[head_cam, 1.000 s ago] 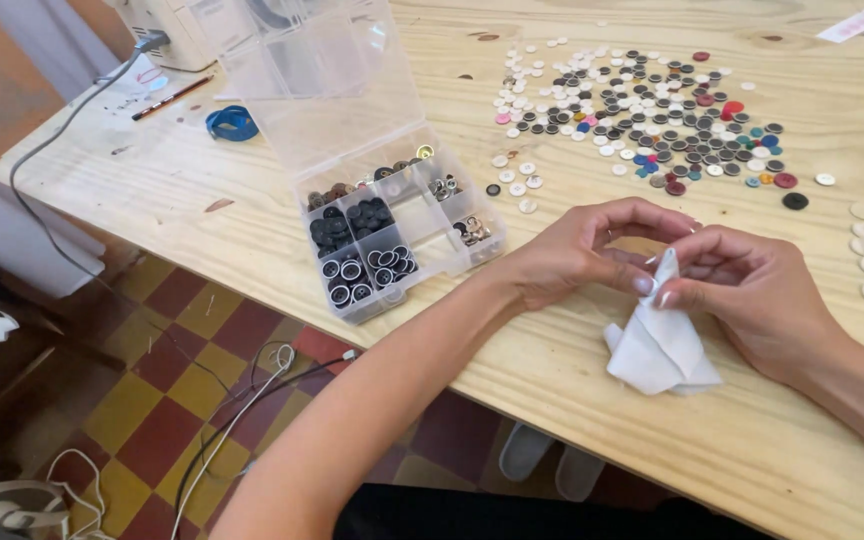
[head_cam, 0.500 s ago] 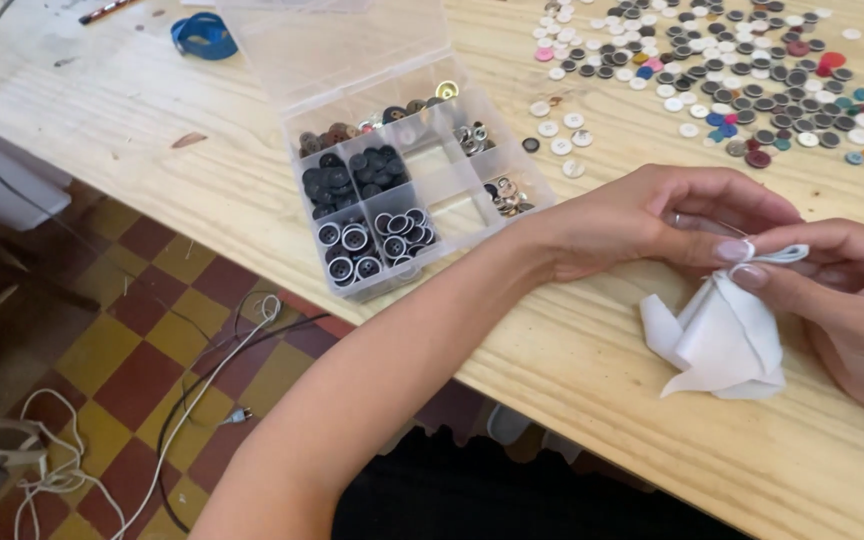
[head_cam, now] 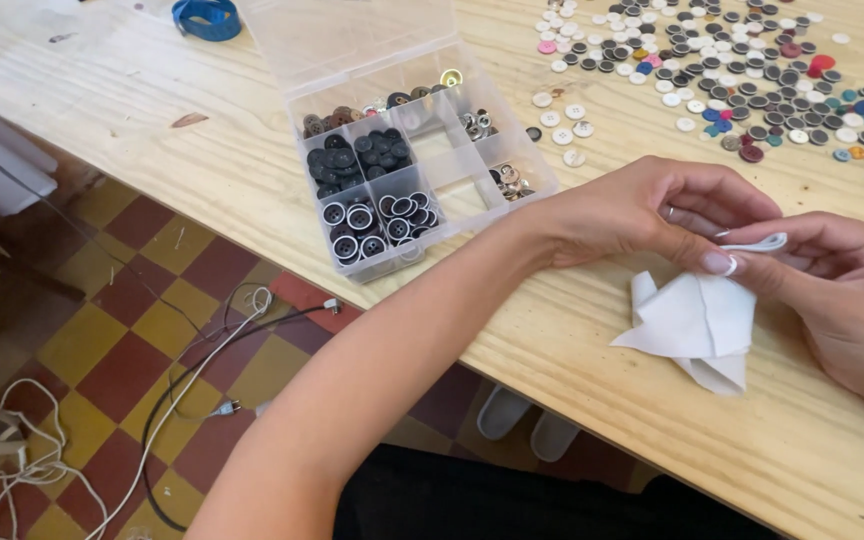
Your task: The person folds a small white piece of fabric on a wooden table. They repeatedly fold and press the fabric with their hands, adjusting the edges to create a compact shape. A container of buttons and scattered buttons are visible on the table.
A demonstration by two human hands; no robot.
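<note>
Both hands, left (head_cam: 642, 205) and right (head_cam: 842, 285), pinch the white cloth (head_cam: 697, 325); grip near its edge, keep it taut.

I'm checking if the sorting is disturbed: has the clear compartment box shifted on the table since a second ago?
Cannot tell. The clear compartment box sits the same beside the loose buttons; only the camera view has moved.

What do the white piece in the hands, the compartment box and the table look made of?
White piece: likely thin fabric, matte; it folds and creases softly between the left hand and right hand. Compartment box: clear glossy plastic; the buttons show through the walls. Table: light unfinished wood, with visible grain and knots.
</note>
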